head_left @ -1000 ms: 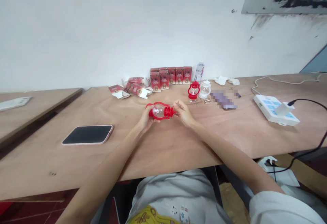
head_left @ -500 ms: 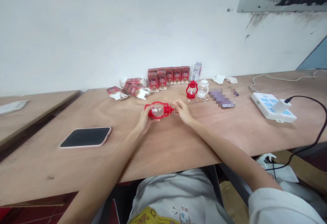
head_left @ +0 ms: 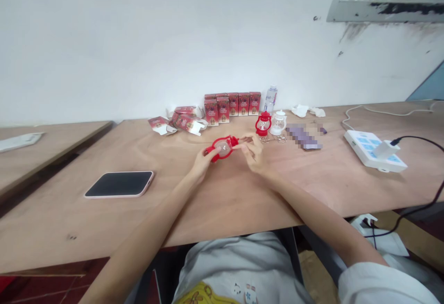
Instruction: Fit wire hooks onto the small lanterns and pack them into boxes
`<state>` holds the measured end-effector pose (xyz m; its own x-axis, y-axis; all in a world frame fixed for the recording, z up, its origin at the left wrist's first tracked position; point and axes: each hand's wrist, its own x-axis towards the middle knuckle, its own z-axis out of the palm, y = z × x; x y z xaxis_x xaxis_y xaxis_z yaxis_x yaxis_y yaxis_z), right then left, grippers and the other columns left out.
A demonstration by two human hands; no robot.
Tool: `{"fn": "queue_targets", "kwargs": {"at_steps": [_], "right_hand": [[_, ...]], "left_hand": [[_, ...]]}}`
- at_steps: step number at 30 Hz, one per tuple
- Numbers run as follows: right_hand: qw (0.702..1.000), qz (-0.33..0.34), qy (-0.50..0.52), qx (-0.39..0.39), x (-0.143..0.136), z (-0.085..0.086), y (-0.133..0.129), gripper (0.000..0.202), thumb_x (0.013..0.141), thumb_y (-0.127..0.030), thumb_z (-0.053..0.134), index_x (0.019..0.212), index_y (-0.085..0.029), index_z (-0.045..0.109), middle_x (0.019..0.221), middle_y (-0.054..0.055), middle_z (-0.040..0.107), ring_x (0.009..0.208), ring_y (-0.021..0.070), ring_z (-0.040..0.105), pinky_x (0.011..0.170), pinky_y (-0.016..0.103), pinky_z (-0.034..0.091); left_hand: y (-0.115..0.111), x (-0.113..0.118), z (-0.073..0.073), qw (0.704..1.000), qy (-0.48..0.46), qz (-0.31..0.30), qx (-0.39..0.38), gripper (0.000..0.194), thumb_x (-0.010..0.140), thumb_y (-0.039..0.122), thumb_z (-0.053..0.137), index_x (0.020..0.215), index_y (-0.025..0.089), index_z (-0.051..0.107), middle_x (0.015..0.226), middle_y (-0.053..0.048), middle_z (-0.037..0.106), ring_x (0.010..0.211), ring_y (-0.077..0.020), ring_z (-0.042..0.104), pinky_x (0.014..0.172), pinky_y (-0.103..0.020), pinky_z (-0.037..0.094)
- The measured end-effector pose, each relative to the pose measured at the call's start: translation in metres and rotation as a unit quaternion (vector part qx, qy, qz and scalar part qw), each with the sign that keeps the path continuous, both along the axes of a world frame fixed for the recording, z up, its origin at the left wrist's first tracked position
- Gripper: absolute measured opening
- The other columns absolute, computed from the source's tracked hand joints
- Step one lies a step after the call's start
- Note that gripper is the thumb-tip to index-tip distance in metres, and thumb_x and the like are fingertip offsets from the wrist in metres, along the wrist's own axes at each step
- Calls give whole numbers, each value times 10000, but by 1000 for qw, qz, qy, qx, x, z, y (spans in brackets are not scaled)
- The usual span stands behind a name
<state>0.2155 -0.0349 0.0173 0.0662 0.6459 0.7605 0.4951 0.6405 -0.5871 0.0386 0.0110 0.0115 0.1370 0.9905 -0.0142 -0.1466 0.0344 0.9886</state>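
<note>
My left hand (head_left: 201,163) is closed around the base of a small red lantern (head_left: 224,148) with a clear globe. The lantern lies on its side in the air, its top pointing right and slightly up. My right hand (head_left: 255,156) is at the lantern's top, with a fingertip close to the red cap; whether it grips anything small is hard to make out. Behind the hands, a red lantern (head_left: 263,124) and a white lantern (head_left: 278,123) stand upright side by side. Small metal rings or hooks (head_left: 280,139) lie in front of them.
Red boxes (head_left: 233,104) stand along the wall, with opened ones (head_left: 187,122) to their left. A bottle (head_left: 271,98) stands behind the lanterns. A phone (head_left: 120,184) lies left; a white power strip (head_left: 374,151) with cables sits right. Crumpled tissue (head_left: 300,110) is at the back.
The held lantern has tilted, its top now higher. My right hand has shifted slightly right and its fingers have spread somewhat. The whole view has shifted a little.
</note>
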Motion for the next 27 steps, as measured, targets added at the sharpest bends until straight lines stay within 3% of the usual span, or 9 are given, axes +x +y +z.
{"fn": "queue_targets", "kwargs": {"at_steps": [2, 5, 8, 11, 15, 21, 22, 25, 27], "right_hand": [[1000, -22, 14, 15, -5, -3, -1, 280, 868, -409, 467, 1003, -241, 645, 1155, 87, 469, 1134, 234, 464, 975, 422, 376], [989, 10, 126, -79, -10, -12, 9, 574, 767, -452, 614, 1281, -269, 435, 1299, 104, 419, 1182, 236, 466, 984, 442, 402], [943, 128, 241, -191, -12, -20, 23, 678, 674, -454, 700, 1251, -244, 413, 1230, 113, 527, 1080, 221, 560, 926, 416, 464], [923, 157, 288, -199, -11, -23, 31, 571, 627, -423, 739, 1101, -218, 494, 1136, 95, 606, 1046, 209, 587, 940, 390, 460], [955, 39, 260, -138, -2, -21, 33, 597, 627, -353, 746, 1139, -208, 476, 1192, 101, 580, 1089, 213, 562, 981, 400, 422], [978, -138, 112, -111, 21, -24, 35, 638, 719, -265, 666, 1300, -220, 405, 1312, 112, 508, 1201, 253, 474, 1038, 459, 335], [978, -151, 96, -109, 23, -25, 35, 633, 736, -261, 647, 1315, -220, 394, 1319, 114, 502, 1209, 256, 465, 1040, 461, 327], [977, -177, 40, -110, 26, -27, 37, 608, 783, -281, 597, 1343, -212, 370, 1335, 128, 485, 1216, 272, 446, 1030, 474, 321], [974, -196, 8, -114, 25, -27, 38, 609, 799, -316, 582, 1352, -195, 358, 1339, 147, 469, 1224, 296, 424, 1017, 495, 320]], "left_hand": [[2, 0, -3, 1000, -19, -1, 2, 404, 573, 407, 765, 825, 134, 605, 764, -21, 629, 632, -96, 553, 527, -188, 404], [2, 4, -9, 999, -26, -12, 16, 427, 603, 472, 725, 841, 147, 585, 799, -22, 630, 669, -104, 571, 571, -206, 437], [-1, 11, -16, 999, 4, -27, 47, 417, 621, 482, 710, 840, 151, 584, 805, -20, 637, 697, -111, 578, 614, -214, 454], [5, 15, -20, 994, 58, -47, 86, 398, 657, 482, 684, 873, 156, 612, 850, -37, 664, 762, -139, 602, 701, -245, 476], [35, 5, -16, 977, 154, -34, 146, 381, 713, 446, 626, 982, 177, 611, 1073, -88, 650, 1047, -232, 581, 935, -352, 426], [100, -37, 3, 917, 313, 16, 246, 519, 669, 171, 591, 1182, 109, 542, 1441, -168, 366, 1398, -344, 134, 1129, -491, 74], [110, -43, 4, 896, 352, 20, 271, 552, 695, 147, 538, 1243, 88, 502, 1468, -167, 321, 1407, -333, 109, 1130, -488, 39], [135, -54, 6, 735, 562, 45, 376, 613, 768, 112, 373, 1378, 52, 348, 1483, -170, 294, 1402, -317, 157, 1118, -504, 59], [149, -57, 7, 669, 620, 49, 407, 632, 779, 90, 322, 1410, 62, 294, 1488, -159, 288, 1403, -315, 157, 1108, -526, 54]]}}
